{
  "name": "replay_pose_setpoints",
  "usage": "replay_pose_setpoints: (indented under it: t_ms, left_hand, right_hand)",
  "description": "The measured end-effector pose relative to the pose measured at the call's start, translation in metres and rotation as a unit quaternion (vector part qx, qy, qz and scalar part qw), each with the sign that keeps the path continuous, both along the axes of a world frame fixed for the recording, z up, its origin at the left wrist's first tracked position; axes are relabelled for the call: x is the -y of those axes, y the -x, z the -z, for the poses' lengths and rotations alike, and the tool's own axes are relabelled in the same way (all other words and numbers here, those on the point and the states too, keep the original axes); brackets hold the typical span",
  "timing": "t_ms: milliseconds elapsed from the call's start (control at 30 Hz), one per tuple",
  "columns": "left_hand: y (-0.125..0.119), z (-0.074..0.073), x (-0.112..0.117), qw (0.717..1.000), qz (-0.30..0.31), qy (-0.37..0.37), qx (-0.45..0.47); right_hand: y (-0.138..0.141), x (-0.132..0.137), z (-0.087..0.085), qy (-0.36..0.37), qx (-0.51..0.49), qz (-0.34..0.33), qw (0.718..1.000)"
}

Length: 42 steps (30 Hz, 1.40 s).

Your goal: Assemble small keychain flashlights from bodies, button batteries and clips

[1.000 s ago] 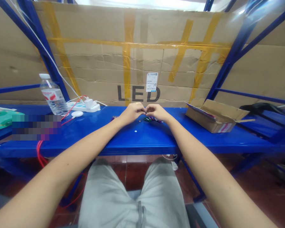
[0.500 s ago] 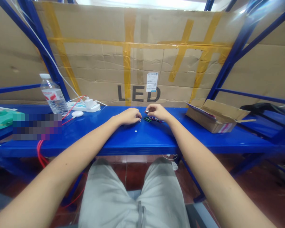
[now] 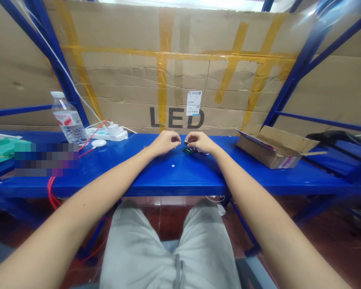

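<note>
Both my arms reach out over a blue metal shelf (image 3: 180, 176). My left hand (image 3: 166, 142) is curled in a pinch just above the shelf, its fingertips close to those of my right hand (image 3: 199, 141). My right hand pinches a tiny dark part (image 3: 186, 141) that I cannot make out. Under my right hand lies a small bundle of coloured wires (image 3: 191, 151). A small white dot-like piece (image 3: 173, 165) lies on the shelf nearer to me.
A water bottle (image 3: 66, 119), a white power strip (image 3: 106, 133) with a plugged charger and red cable stand at the left. An open cardboard box (image 3: 273, 147) sits at the right. A taped cardboard sheet marked LED (image 3: 177, 117) closes off the back.
My left hand dropped to the shelf half a second ago and has risen again, bringing its fingertips back close to my right hand's. My right hand has barely moved.
</note>
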State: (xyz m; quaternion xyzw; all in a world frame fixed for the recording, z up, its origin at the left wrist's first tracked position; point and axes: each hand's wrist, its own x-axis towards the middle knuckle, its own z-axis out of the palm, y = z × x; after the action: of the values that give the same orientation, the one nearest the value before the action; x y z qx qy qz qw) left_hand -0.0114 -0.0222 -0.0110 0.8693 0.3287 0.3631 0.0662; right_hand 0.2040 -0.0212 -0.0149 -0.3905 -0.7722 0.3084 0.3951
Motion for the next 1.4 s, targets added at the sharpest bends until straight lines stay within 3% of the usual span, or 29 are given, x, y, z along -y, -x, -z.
replay_pose_setpoints:
  t_ms: [133, 267, 667, 1000, 1133, 1233, 1400]
  left_hand:
    - [-0.009, -0.001, 0.006, 0.993, 0.020, -0.108, 0.053]
    - [-0.013, 0.000, 0.007, 0.991, 0.033, -0.129, 0.032]
    - [-0.007, -0.008, 0.007, 0.996, 0.075, -0.033, 0.032]
    - [-0.007, -0.007, 0.007, 0.995, -0.016, 0.026, 0.093]
    - [0.001, -0.011, -0.002, 0.983, -0.015, 0.079, 0.164]
    - [0.009, -0.013, -0.014, 0.960, -0.023, 0.093, 0.262]
    - [0.017, -0.015, -0.028, 0.901, -0.029, 0.179, 0.393]
  right_hand:
    - [0.000, 0.000, 0.000, 0.000, 0.003, 0.002, 1.000]
    - [0.001, 0.002, -0.001, 0.007, 0.007, -0.004, 1.000]
    - [0.001, 0.000, 0.000, 0.018, -0.023, -0.020, 0.999]
    - [0.013, 0.001, 0.002, 0.023, -0.059, -0.041, 0.997]
    - [0.022, -0.002, 0.005, -0.053, -0.030, 0.011, 0.998]
    - [0.033, 0.000, 0.008, -0.135, 0.087, 0.076, 0.984]
    - [0.064, 0.006, 0.018, -0.277, 0.272, 0.028, 0.921]
